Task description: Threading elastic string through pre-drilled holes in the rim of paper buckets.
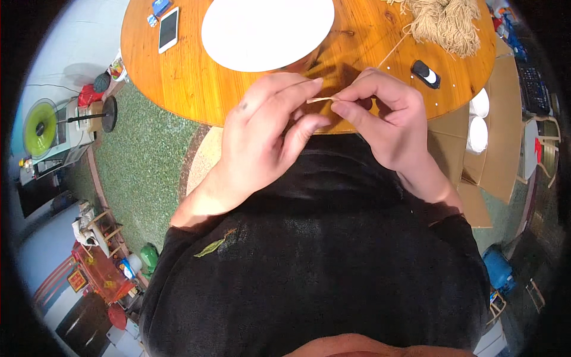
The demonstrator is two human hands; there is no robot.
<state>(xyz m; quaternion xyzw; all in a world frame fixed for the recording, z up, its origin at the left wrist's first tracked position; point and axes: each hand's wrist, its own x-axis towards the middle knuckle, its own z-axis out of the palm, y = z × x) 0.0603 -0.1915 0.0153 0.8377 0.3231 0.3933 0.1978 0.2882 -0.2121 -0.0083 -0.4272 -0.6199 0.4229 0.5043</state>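
Note:
Over the near edge of the round wooden table point(178, 83), my right hand point(395, 116) pinches a beige yarn strand point(319, 100) between thumb and forefinger. A short end of the strand sticks out leftward from that pinch. My left hand point(259, 122) hovers beside this end, its fingers curved and its thumb apart from them; whether a finger touches the strand is hard to see. Behind my right hand, the yarn runs up to a loose beige yarn bundle point(446, 27) at the table's far right.
A large white disc point(267, 30) covers the table's far middle, with a white phone point(169, 30) to its left. A small black-and-white object point(426, 74) lies right of my right hand. Cardboard point(504, 137) with white round pieces point(477, 134) is at right; a fan point(40, 128) stands left.

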